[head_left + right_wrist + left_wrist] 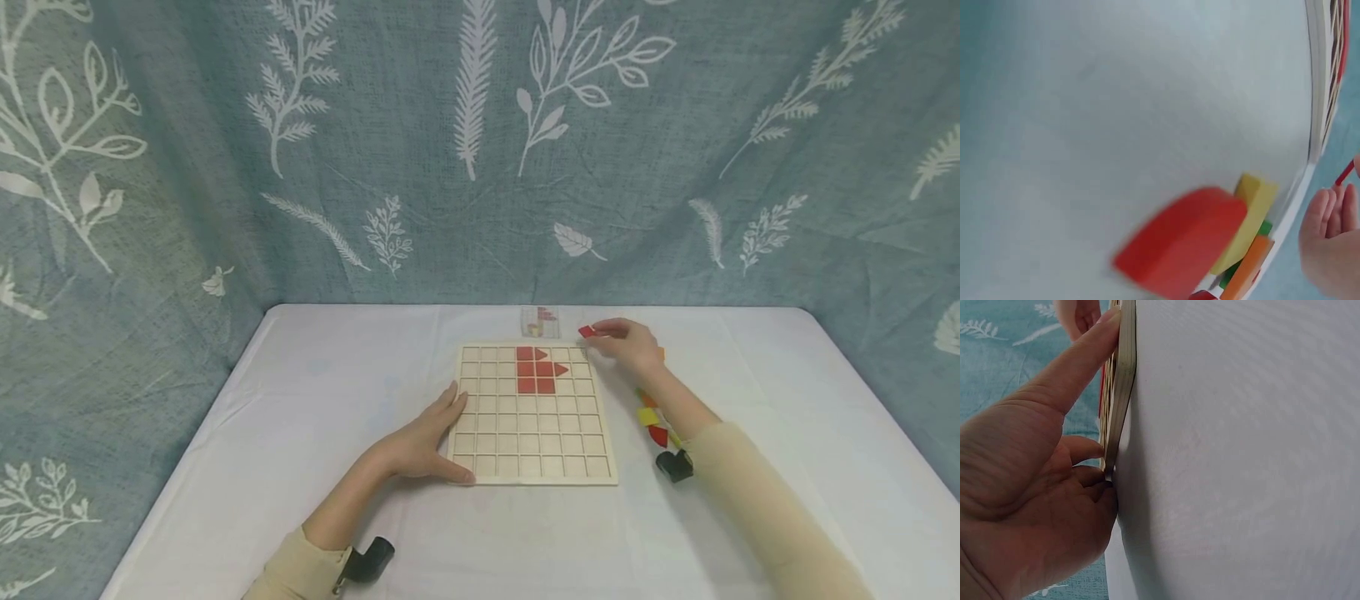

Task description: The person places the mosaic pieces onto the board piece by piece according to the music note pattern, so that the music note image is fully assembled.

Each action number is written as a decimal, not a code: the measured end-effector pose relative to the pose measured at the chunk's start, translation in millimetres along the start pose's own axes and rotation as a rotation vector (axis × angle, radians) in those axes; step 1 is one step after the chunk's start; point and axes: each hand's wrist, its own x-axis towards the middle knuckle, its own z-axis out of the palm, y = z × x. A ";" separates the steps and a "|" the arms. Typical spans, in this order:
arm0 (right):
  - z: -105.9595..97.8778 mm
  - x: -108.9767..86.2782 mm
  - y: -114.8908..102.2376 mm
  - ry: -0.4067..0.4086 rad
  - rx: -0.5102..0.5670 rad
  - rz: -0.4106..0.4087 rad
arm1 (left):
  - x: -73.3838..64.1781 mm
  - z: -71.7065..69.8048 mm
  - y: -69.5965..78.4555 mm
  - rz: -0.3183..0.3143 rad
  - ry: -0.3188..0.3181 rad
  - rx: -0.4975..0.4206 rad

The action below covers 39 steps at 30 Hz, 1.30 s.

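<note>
A wooden grid board [537,450] lies flat on the white table. Along its left side rests my left hand [422,435], thumb stretched over the front left corner and fingers touching the left edge. Red tiles [527,385], square and triangular, occupy several cells in its upper middle. Just beyond the board's far right corner, my right hand [628,343] pinches a small red tile [587,332] between thumb and fingertips. The right wrist view shows this hand [1335,231] at the right edge, with the tile's thin red side [1345,173] showing.
Behind the board lies a small printed card [540,322]. Loose pieces sit right of the board, partly under the right forearm: a yellow one [647,417], a red curved one [658,436] and an orange one [1247,269]. A leaf-patterned curtain [420,150] hangs behind the table.
</note>
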 end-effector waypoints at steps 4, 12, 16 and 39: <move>6.0 -13.1 0.9 -0.071 -0.023 -0.072 | 0.4 -0.4 -1.8 -0.001 -0.005 0.006; 15.3 -34.0 3.7 -0.180 -0.181 -0.226 | 1.0 -1.0 -3.0 -0.001 -0.002 0.014; 15.7 -40.6 5.3 -0.222 -0.216 -0.316 | 1.0 -1.0 -2.3 0.009 -0.001 0.008; 15.1 -45.0 9.6 -0.271 -0.246 -0.503 | 1.6 0.4 -1.6 0.009 0.001 -0.002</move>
